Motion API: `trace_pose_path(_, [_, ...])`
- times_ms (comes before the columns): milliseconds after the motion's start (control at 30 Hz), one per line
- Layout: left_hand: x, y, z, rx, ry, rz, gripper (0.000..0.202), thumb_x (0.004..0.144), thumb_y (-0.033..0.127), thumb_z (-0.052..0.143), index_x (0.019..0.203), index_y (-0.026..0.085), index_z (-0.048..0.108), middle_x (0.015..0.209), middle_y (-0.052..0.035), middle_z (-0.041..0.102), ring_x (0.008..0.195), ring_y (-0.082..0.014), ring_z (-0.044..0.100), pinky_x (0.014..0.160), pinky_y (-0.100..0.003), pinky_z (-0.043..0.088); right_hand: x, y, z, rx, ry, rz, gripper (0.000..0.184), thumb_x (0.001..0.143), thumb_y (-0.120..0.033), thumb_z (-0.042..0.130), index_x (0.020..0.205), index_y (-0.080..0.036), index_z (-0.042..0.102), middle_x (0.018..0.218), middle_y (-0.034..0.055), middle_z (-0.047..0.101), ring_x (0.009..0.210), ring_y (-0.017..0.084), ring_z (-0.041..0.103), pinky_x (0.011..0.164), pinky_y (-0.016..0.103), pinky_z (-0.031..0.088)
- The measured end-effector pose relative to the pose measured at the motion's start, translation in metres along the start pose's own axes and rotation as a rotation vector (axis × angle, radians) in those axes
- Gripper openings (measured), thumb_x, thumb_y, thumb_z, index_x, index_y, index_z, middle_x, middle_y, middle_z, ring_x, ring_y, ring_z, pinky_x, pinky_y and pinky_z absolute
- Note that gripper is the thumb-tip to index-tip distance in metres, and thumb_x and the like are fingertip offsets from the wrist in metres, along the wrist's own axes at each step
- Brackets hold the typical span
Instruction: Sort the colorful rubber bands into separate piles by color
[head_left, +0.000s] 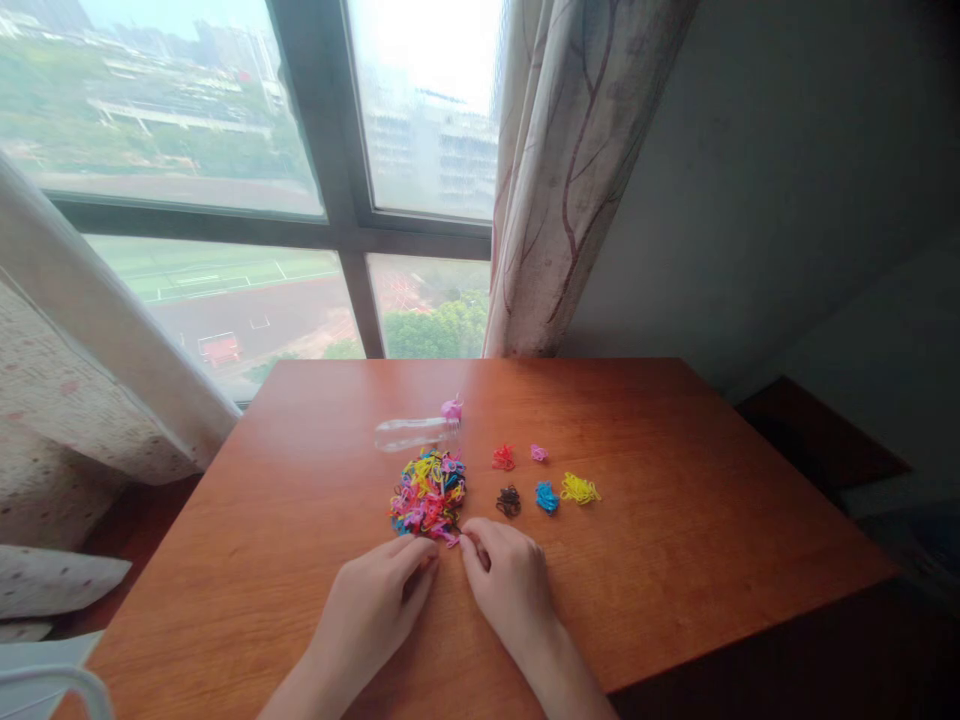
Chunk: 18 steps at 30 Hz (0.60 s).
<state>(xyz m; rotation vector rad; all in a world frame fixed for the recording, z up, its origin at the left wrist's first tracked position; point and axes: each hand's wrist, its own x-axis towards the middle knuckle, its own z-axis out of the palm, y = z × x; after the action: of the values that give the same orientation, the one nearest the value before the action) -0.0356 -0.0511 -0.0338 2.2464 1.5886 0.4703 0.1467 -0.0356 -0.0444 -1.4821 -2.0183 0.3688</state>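
A mixed heap of small coloured rubber bands lies on the wooden table in front of me. My left hand rests at the heap's near edge, thumb and fingers drawn together; whatever is between its fingertips is hidden. At the heap's lower right corner, my right hand pinches a rubber band between thumb and forefinger. Sorted by colour to the right are small piles of red bands, pink bands, black bands, blue bands and yellow bands.
Behind the heap, a clear plastic container lies on its side near a pink object. The wooden table reaches back to a window with curtains on both sides. A white curved rail shows at lower left.
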Motion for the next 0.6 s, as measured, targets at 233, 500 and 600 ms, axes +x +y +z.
trace_pose_path(233, [0.0, 0.0, 0.0, 0.001, -0.003, -0.008, 0.019, 0.093, 0.023, 0.044, 0.09, 0.024, 0.062, 0.085, -0.0008, 0.07, 0.077, -0.0173, 0.068, 0.066, -0.024, 0.047, -0.008, 0.001, -0.003, 0.087, 0.045, -0.02, 0.016, 0.093, -0.019, 0.05, 0.088, -0.022, 0.065, 0.072, 0.0001, 0.068, 0.065, 0.015, 0.063, 0.064, 0.023, 0.038])
trace_pose_path(500, [-0.001, -0.002, 0.002, 0.02, 0.004, -0.002, 0.019, 0.094, 0.024, 0.043, 0.091, 0.025, 0.062, 0.086, -0.0003, 0.07, 0.077, -0.0169, 0.067, 0.065, -0.023, 0.046, -0.017, 0.023, -0.018, 0.073, 0.091, 0.061, 0.019, 0.094, -0.023, 0.049, 0.086, -0.021, 0.066, 0.07, 0.0006, 0.067, 0.061, 0.015, 0.062, 0.061, 0.023, 0.039])
trace_pose_path(600, [-0.001, -0.002, 0.002, 0.039, -0.004, -0.004, 0.02, 0.094, 0.023, 0.042, 0.089, 0.025, 0.061, 0.085, -0.0005, 0.07, 0.076, -0.0171, 0.067, 0.065, -0.023, 0.046, -0.015, 0.036, -0.024, 0.051, 0.124, 0.102, 0.02, 0.095, -0.025, 0.049, 0.086, -0.021, 0.067, 0.069, 0.0004, 0.067, 0.059, 0.014, 0.061, 0.06, 0.024, 0.039])
